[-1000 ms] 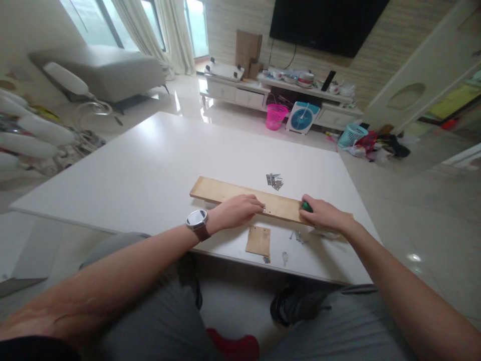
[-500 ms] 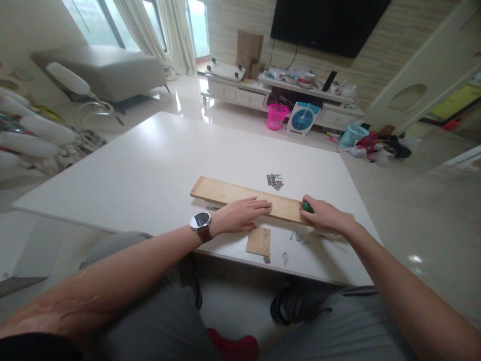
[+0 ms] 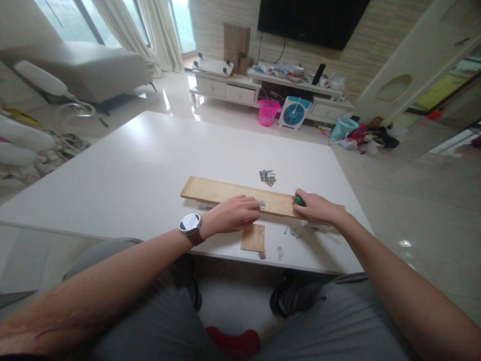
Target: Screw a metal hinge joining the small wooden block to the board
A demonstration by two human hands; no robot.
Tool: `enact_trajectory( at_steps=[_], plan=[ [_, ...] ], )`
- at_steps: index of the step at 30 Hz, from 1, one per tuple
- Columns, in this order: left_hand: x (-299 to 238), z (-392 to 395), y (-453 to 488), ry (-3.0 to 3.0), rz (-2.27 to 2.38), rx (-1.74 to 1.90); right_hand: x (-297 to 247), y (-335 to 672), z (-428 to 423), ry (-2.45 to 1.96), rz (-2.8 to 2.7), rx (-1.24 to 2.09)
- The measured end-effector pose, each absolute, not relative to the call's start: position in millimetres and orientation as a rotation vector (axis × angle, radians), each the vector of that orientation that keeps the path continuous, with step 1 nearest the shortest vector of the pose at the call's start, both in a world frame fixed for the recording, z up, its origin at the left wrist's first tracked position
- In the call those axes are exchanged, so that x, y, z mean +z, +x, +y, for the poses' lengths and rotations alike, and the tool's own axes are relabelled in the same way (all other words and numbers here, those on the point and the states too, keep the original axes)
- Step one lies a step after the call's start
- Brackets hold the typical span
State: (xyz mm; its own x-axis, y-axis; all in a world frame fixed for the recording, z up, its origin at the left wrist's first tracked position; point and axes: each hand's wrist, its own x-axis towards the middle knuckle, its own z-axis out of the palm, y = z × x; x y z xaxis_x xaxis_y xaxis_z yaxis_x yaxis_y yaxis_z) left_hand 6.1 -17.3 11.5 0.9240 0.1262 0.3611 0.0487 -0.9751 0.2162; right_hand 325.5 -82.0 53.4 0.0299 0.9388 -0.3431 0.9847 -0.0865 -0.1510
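Note:
A long wooden board [image 3: 218,191] lies across the white table [image 3: 150,165] near its front edge. My left hand [image 3: 233,214] rests on the board's front edge with fingers curled, its fingertips at a small metal hinge [image 3: 262,203] on the wood. My right hand [image 3: 317,209] lies on the board's right part, closed round a green-handled tool [image 3: 299,201], most of which is hidden. A small square wooden piece [image 3: 253,238] lies just in front of the board.
Loose metal hinges [image 3: 267,177] lie behind the board. Small screws [image 3: 290,231] and a tiny part [image 3: 279,251] lie near the front edge. On the floor beyond stand a pink basket [image 3: 267,111], a blue fan [image 3: 293,113] and a TV cabinet [image 3: 240,93].
My left hand stretched flat along the board, then drew back with fingers curled, uncovering the hinge. The right hand stays on the green tool. The view shifted slightly.

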Motion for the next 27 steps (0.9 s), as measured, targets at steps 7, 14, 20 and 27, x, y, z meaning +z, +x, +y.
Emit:
enact_trajectory(
  at_steps=[7, 14, 20, 27],
  plan=[
    [6, -24, 9, 2.921, 0.092, 0.474, 83, 320, -93, 2.291, 2.187, -0.470],
    [7, -19, 8, 2.896, 0.115, 0.485, 120, 291, -120, 2.630, 2.618, -1.069],
    [6, -18, 8, 2.897, 0.126, 0.463, 112, 276, -125, 2.406, 2.694, -1.141],
    [5, -18, 9, 2.950, 0.101, 0.516, 98, 275, -122, 1.985, 2.812, -1.028]
  ],
)
